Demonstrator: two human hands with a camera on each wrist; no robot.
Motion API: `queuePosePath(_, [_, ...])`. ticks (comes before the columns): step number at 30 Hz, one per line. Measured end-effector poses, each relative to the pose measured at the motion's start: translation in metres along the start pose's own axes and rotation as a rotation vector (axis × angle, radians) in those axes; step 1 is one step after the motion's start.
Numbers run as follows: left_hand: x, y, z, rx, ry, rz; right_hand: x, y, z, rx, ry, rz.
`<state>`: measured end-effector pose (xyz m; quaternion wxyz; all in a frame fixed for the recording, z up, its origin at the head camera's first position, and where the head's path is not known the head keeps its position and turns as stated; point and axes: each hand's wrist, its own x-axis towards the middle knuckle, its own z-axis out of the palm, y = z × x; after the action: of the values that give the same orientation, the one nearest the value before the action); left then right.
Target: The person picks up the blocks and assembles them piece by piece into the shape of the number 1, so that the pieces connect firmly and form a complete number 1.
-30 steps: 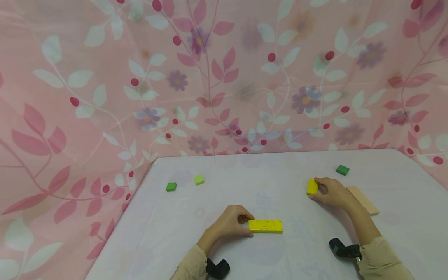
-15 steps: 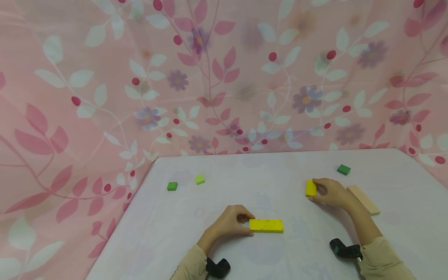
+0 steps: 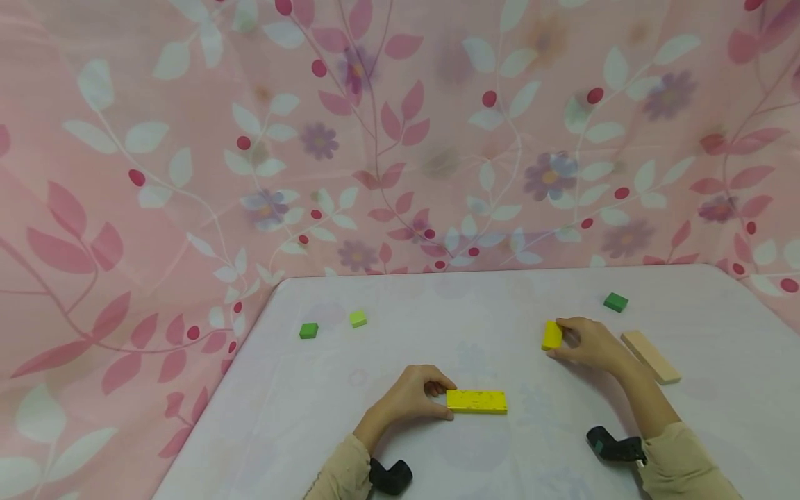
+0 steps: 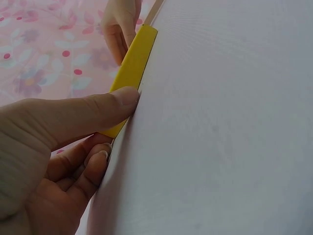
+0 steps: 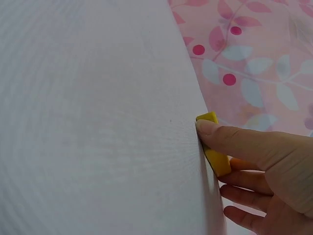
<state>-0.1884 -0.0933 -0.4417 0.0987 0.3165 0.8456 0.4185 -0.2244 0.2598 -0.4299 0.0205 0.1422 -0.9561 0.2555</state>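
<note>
My left hand (image 3: 415, 396) pinches the left end of a long yellow block (image 3: 478, 401), which lies flat on the white tabletop. In the left wrist view the thumb presses along one long side of that yellow block (image 4: 134, 63), and the fingertips sit at its other side. Farther back on the right, my right hand (image 3: 587, 344) holds a shorter yellow block (image 3: 551, 335) between thumb and fingers. The right wrist view shows the thumb on one edge of this short block (image 5: 217, 159), with a finger at the opposite edge and the other fingers spread below.
Two small green blocks, a mid-green one (image 3: 309, 330) and a lime one (image 3: 358, 319), lie at the back left. A dark green block (image 3: 615, 302) lies at the back right. Beside the right forearm is a pale wooden plank (image 3: 650, 356). White cloth covers the table (image 3: 250, 430).
The right hand has shifted slightly to the left with the short yellow block. The left hand keeps its pinch on the long block, almost still.
</note>
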Motion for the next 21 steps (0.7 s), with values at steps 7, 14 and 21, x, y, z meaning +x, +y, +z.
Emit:
queuePosePath(7, [0.0, -0.001, 0.0, 0.002, -0.001, 0.01, 0.0, -0.006, 0.002, 0.007, -0.016, -0.001])
queuePosePath(14, [0.0, -0.001, 0.0, 0.001, -0.001, 0.011, 0.001, -0.011, 0.003, -0.003, -0.026, -0.01])
queuePosePath(21, [0.0, -0.002, 0.001, 0.003, 0.002, 0.009, 0.002, -0.012, 0.006, -0.017, -0.026, -0.03])
